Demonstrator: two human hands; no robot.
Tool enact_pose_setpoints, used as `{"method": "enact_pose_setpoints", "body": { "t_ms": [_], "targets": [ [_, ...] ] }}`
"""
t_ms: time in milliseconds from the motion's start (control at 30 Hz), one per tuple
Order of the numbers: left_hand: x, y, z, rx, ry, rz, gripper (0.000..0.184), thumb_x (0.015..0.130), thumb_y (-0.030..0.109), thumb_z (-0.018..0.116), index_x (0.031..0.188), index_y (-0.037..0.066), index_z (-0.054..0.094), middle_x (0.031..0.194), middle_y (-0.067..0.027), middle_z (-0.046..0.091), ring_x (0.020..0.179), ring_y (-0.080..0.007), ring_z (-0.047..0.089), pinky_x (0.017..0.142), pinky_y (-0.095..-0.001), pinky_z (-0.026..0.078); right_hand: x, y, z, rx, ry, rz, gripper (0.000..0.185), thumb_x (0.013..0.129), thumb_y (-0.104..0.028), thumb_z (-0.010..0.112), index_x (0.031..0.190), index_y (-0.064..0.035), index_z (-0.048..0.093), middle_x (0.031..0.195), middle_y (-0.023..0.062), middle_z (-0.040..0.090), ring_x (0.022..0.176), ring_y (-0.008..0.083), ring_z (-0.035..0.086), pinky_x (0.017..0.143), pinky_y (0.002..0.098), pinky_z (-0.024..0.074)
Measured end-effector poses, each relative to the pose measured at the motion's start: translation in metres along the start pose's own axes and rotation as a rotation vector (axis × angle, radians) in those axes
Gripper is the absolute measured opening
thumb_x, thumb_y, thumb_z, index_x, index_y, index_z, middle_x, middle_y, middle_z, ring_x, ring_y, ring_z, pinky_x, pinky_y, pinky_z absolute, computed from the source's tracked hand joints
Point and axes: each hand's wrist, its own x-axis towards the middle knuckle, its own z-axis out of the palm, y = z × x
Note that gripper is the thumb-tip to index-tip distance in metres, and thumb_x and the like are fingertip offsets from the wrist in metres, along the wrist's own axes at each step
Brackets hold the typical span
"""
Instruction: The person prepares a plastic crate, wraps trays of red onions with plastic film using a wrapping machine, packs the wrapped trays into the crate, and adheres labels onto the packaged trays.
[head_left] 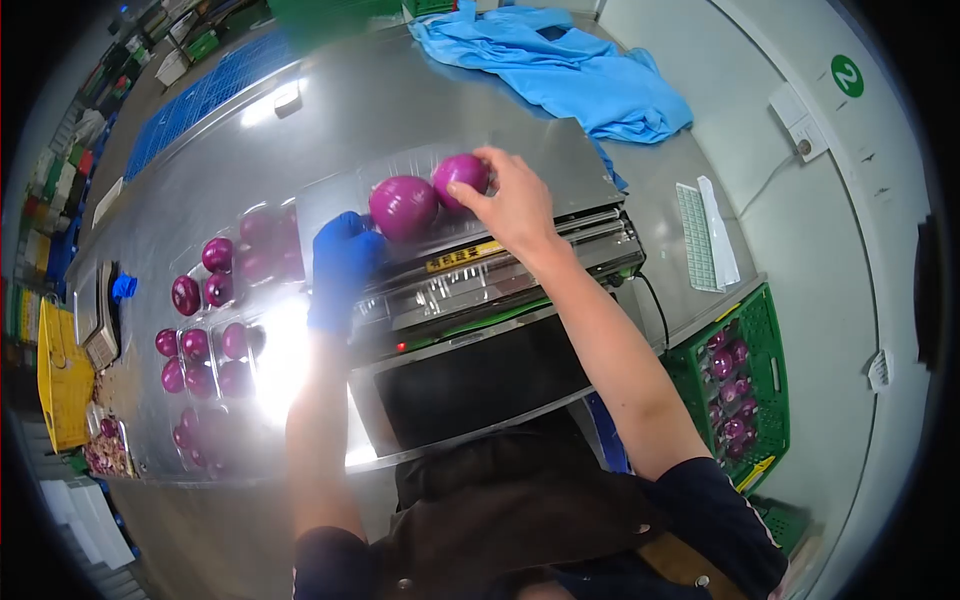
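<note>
My right hand, bare, grips a red onion between thumb and fingers. Just left of it sits a larger-looking red onion, touching or nearly touching the first. Both are over clear plastic film on the wrapping machine; whether a tray lies under them I cannot tell. My left hand, in a blue glove, is beside the larger onion at the film's near left corner. Its fingers are curled, and what they hold, if anything, is hidden.
Clear trays of red onions stand on the steel table at left, some blurred by glare. A scale and yellow crate are farther left. Blue cloth lies at the back. A green crate with packed onions stands right.
</note>
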Motion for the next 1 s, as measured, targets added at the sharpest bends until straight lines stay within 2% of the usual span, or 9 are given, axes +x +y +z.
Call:
{"method": "enact_pose_setpoints", "body": {
  "t_ms": [167,267,300,433,600,667,733,867,1000],
  "targets": [
    [-0.021,-0.004,-0.017,0.328,-0.208,0.312,0.02,0.081,0.011,0.065,0.097,0.0,0.061,0.077,-0.0079,0.065,0.061,-0.014,0.063,0.055,-0.0248,0.048,0.002,0.027,-0.024,0.103,-0.24,-0.04,0.053,0.079,-0.036,0.071,0.12,-0.0068,0.057,0.105,0.0174,0.061,0.088,0.0302,0.063,0.081,0.0404,0.0483],
    [-0.061,0.003,-0.05,0.341,-0.051,0.171,0.044,0.078,0.005,0.069,0.121,0.006,0.059,0.106,-0.0074,0.066,0.078,-0.0182,0.064,0.066,-0.0272,0.05,-0.001,0.061,-0.083,-0.003,-0.385,-0.349,0.046,0.083,-0.018,0.067,0.126,-0.0082,0.053,0.122,0.0113,0.057,0.079,0.021,0.065,0.074,0.034,0.0502],
    [-0.069,0.007,-0.066,0.815,-0.055,0.626,0.062,0.069,-0.001,0.072,0.128,0.015,0.058,0.125,-0.0058,0.059,0.094,-0.0218,0.06,0.083,-0.034,0.048,-0.006,0.069,-0.104,-0.127,-0.438,-0.398,0.047,0.083,-0.013,0.064,0.128,-0.0183,0.052,0.131,0.0067,0.051,0.078,0.0227,0.065,0.067,0.0336,0.0518],
    [-0.071,0.026,-0.054,1.335,-0.123,0.867,0.062,0.066,0.009,0.07,0.126,0.023,0.06,0.128,-0.004,0.057,0.104,-0.0221,0.054,0.1,-0.0414,0.037,-0.005,0.092,-0.117,-0.486,-0.661,-0.747,0.05,0.081,-0.008,0.061,0.126,-0.0273,0.053,0.142,0.0015,0.043,0.074,0.0229,0.065,0.06,0.0321,0.052],
    [-0.083,-0.006,-0.062,1.189,-0.15,0.838,0.043,0.074,0.009,0.062,0.114,0.023,0.068,0.116,-0.0013,0.064,0.09,-0.0229,0.058,0.094,-0.0362,0.042,-0.032,0.111,-0.097,0.029,-0.622,-0.551,0.023,0.083,-0.011,0.062,0.105,-0.0171,0.066,0.115,0.0039,0.065,0.077,0.0201,0.066,0.066,0.0305,0.0532],
    [-0.129,0.016,-0.074,0.309,-0.154,0.158,0.04,0.073,-0.006,0.055,0.11,0.003,0.068,0.11,-0.0138,0.067,0.094,-0.0244,0.063,0.085,-0.0371,0.048,-0.054,0.076,-0.145,0.213,-0.738,-0.061,0.015,0.086,-0.011,0.06,0.099,-0.0128,0.068,0.105,0.0057,0.068,0.08,0.0169,0.066,0.07,0.0299,0.0528],
    [-0.146,0.061,-0.078,0.04,0.027,0.06,0.025,0.086,-0.001,0.047,0.097,-0.004,0.069,0.099,-0.0189,0.067,0.094,-0.0262,0.064,0.081,-0.0347,0.051,-0.046,0.057,-0.165,0.105,-0.485,-0.466,0.013,0.09,-0.012,0.059,0.1,-0.0064,0.067,0.098,0.0067,0.069,0.083,0.0141,0.065,0.075,0.0294,0.052],
    [-0.042,0.104,-0.077,0.08,0.383,0.429,0.029,0.098,0.014,0.043,0.117,-0.002,0.058,0.116,-0.0156,0.062,0.105,-0.0233,0.06,0.096,-0.0325,0.045,0.045,0.009,-0.134,0.271,0.095,-0.419,0.025,0.096,-0.022,0.053,0.103,-0.0008,0.064,0.104,0.0104,0.067,0.095,0.0238,0.064,0.086,0.0321,0.0498],
    [0.08,-0.018,-0.048,0.026,0.011,0.329,0.049,0.099,0.021,0.046,0.143,0.004,0.033,0.147,-0.0134,0.034,0.133,-0.0238,0.039,0.112,-0.034,0.028,0.103,0.09,0.01,0.003,0.034,-0.609,0.048,0.095,-0.043,0.05,0.104,0.003,0.059,0.092,0.02,0.063,0.102,0.0323,0.061,0.089,0.0419,0.0455]
  ]
}}
